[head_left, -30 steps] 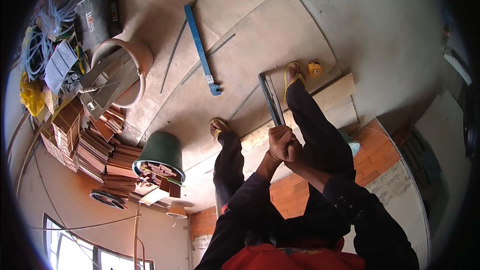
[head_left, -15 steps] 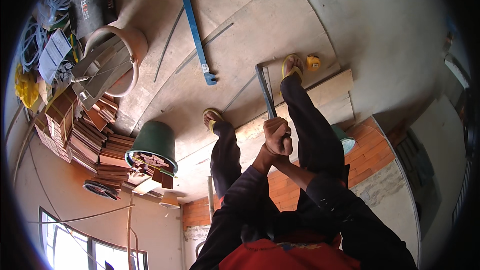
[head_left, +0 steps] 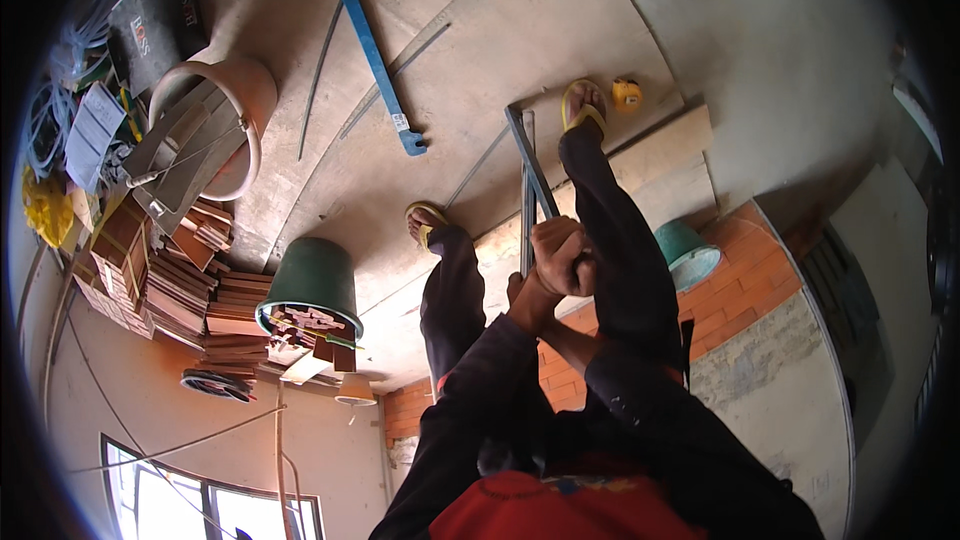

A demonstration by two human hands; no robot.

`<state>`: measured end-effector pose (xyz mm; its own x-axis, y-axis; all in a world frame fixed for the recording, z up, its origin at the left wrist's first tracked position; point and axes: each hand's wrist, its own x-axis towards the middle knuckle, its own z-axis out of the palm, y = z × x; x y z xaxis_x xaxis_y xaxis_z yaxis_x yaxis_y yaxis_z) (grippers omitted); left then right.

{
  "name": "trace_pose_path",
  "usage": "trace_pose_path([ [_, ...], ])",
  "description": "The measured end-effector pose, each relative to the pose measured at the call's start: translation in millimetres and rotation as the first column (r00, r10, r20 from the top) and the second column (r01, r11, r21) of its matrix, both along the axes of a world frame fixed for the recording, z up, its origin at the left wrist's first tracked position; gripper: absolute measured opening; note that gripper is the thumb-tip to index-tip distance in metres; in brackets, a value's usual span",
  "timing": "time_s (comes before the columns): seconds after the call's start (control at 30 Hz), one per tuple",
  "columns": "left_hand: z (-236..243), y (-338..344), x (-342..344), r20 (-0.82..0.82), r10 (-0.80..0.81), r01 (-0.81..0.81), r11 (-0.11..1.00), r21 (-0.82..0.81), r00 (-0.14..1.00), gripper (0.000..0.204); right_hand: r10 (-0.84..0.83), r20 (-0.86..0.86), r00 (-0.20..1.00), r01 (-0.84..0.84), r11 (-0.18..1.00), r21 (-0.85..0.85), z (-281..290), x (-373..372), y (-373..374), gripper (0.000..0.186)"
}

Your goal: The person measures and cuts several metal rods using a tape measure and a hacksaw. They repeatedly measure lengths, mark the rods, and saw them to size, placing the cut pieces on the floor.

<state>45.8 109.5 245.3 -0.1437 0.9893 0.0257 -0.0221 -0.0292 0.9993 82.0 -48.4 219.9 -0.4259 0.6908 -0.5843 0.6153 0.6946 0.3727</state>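
Note:
My left hand (head_left: 562, 258) is closed around a long grey metal bar (head_left: 537, 168) that leans away from me, its far end resting by my right foot. My forearms cross at the wrists. Most of my right hand (head_left: 515, 286) is hidden behind my left wrist; a bit of its fingers shows at the lower end of some thin metal strips (head_left: 527, 202), and its grip on them is not clear. These strips stand beside the bar, with a narrow gap between. A yellow tape measure (head_left: 626, 95) lies beside my right foot.
A blue metal bar (head_left: 376, 55) with a hooked end lies on floor sheeting among thin rods. At left are a tipped bucket (head_left: 262, 90) with trowels, stacked tiles (head_left: 180, 285) and a green bucket (head_left: 312, 275) of offcuts. Another green bucket (head_left: 688, 252) sits beyond my right leg.
My left hand has shifted slightly right and down with the bar. A gap has opened between the bar and the thin strips, and fingers of my right hand now show left of the wrist.

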Motion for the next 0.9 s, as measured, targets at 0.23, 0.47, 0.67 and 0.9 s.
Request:
trace_pose_path([
  [0.23, -1.6, 9.1, 2.0, -0.008, -0.009, 0.009, 0.998, 0.054, 1.000, 0.009, -0.438, 0.184, 0.880, 0.470, 0.861, -0.195, -30.2, 5.8, -48.2, 0.026],
  [0.47, -4.0, 5.4, 5.8, 0.015, 0.020, -0.021, 0.998, 0.065, 1.000, 0.011, -0.018, 0.544, 0.839, 0.228, 0.919, -0.321, -0.8, -16.6, -15.6, 0.006],
  [0.67, -8.5, 3.1, 5.6, -0.003, 0.029, -0.028, 0.995, 0.093, 1.000, 0.013, 0.037, 0.570, 0.821, 0.179, 0.931, -0.318, -26.6, -12.2, -51.7, 0.011],
  [0.9, -6.3, 3.3, 5.2, 0.006, 0.061, -0.061, 0.990, 0.126, 0.998, 0.008, 0.160, 0.433, 0.887, 0.035, 0.912, -0.410, -38.8, -5.3, -75.9, 0.016],
])
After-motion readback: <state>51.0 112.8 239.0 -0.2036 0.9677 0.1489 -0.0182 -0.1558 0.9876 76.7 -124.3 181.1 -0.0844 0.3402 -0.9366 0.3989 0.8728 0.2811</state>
